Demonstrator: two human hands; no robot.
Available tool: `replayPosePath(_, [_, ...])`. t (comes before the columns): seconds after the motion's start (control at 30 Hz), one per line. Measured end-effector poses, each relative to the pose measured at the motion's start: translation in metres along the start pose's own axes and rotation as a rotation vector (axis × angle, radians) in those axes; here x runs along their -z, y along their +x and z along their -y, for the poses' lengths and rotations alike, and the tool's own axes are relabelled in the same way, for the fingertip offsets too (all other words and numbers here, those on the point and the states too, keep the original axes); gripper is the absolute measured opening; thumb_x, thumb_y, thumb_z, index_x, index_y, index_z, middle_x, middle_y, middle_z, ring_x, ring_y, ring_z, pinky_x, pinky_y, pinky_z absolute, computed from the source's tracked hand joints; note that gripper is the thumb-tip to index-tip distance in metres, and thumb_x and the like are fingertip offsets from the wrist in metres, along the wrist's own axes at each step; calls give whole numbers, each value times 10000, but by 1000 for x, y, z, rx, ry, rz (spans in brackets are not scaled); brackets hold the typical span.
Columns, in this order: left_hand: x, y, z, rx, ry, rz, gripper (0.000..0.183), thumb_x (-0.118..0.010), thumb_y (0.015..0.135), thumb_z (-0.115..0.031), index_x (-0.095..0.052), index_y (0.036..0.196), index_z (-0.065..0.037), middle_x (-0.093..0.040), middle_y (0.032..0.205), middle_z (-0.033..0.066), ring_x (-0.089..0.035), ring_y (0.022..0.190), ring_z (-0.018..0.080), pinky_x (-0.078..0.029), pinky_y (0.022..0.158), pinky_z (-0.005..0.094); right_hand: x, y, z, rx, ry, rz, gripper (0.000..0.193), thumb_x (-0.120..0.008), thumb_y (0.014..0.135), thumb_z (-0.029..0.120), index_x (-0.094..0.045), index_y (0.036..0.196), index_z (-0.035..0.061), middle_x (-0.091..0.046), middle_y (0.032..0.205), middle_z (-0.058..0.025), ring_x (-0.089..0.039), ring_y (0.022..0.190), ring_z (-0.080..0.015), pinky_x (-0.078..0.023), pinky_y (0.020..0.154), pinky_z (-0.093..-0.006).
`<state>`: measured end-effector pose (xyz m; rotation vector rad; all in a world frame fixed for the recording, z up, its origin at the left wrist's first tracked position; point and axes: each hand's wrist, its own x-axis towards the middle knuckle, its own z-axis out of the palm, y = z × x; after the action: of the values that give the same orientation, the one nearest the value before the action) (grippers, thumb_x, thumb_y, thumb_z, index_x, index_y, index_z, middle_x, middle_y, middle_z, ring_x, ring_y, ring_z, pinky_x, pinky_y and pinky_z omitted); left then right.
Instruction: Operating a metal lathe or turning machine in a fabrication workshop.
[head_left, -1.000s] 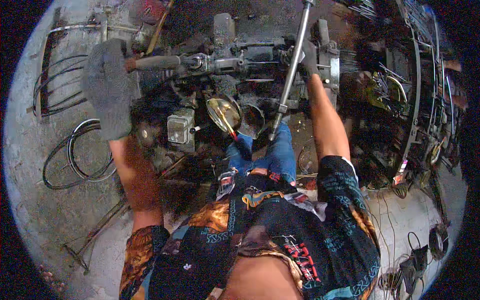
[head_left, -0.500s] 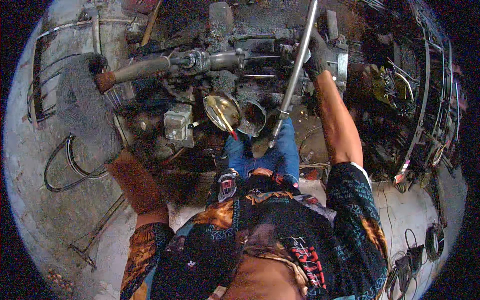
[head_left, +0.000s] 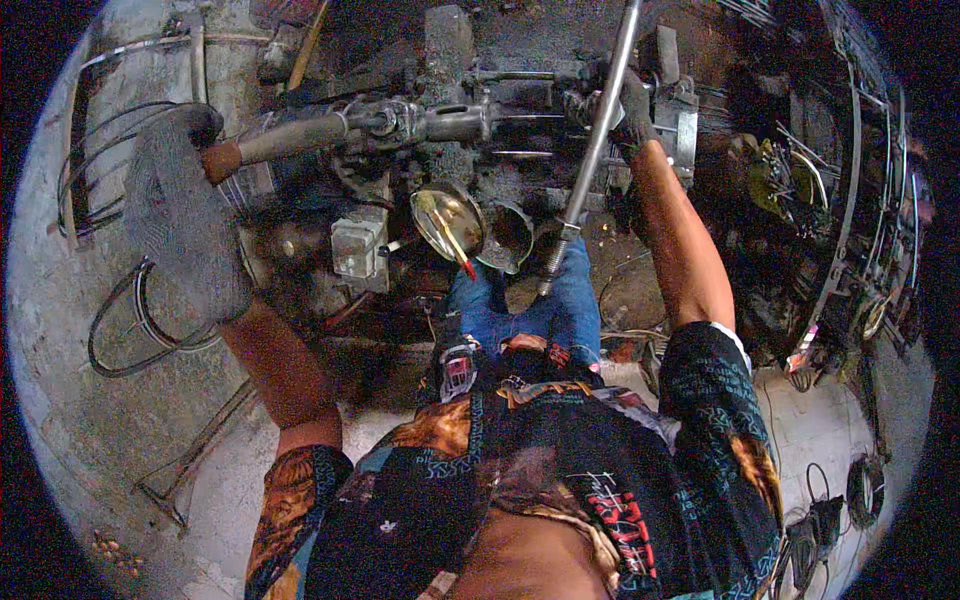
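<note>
My left hand (head_left: 185, 215), in a thick grey knit glove, is at the left end of a long machine. Its fingers curl over beside the brown end (head_left: 222, 160) of a grey cylindrical bar (head_left: 295, 138); what they close on is hidden. My right hand (head_left: 634, 112), in a dark glove, is closed at the machine's right side, partly behind a long shiny steel rod (head_left: 598, 130). The rod slants from the top edge down to a threaded, spring-like end by my knee. What the right fingers grip does not show.
A metal bowl (head_left: 462, 212) with a red-tipped brush (head_left: 447, 232) in it sits before the machine, next to a round can (head_left: 508, 238). A grey box (head_left: 357, 247) stands left of them. Black cable loops (head_left: 125, 360) lie at left; metal bars (head_left: 845, 210) line the right.
The view has shifted slightly. Both hands stay at nearly the same places on the machine, and the steel rod keeps its slant.
</note>
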<state>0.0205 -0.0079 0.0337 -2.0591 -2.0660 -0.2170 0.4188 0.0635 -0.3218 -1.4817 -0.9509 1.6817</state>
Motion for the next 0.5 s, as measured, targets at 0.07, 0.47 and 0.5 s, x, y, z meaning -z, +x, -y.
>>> replayPosePath(0.07, [3, 0, 1, 17, -24, 0, 154, -691, 821, -101, -680, 967, -55, -705, 908, 69, -672, 825, 213, -541, 764, 342, -2, 2, -4, 21, -110, 29, 212, -489, 1022, 191, -649, 1031, 52, -647, 909, -8, -594, 840, -116, -530, 782, -305])
replayPosePath(0.47, [8, -8, -3, 177, -249, -8, 142, -677, 844, -116, -688, 963, -39, -713, 880, 73, -674, 804, 203, -538, 729, 343, -9, 5, -3, -159, -88, -25, 221, -476, 1026, 160, -649, 1103, 46, -664, 990, -37, -611, 918, -134, -530, 852, -313])
replayPosePath(0.5, [4, -4, -3, 148, -257, -11, 152, -672, 850, -120, -693, 976, -38, -714, 877, 76, -673, 803, 198, -536, 729, 341, 11, 18, -26, 5, -160, -8, 223, -473, 1028, 165, -649, 1099, 47, -662, 987, -39, -611, 915, -132, -531, 845, -313])
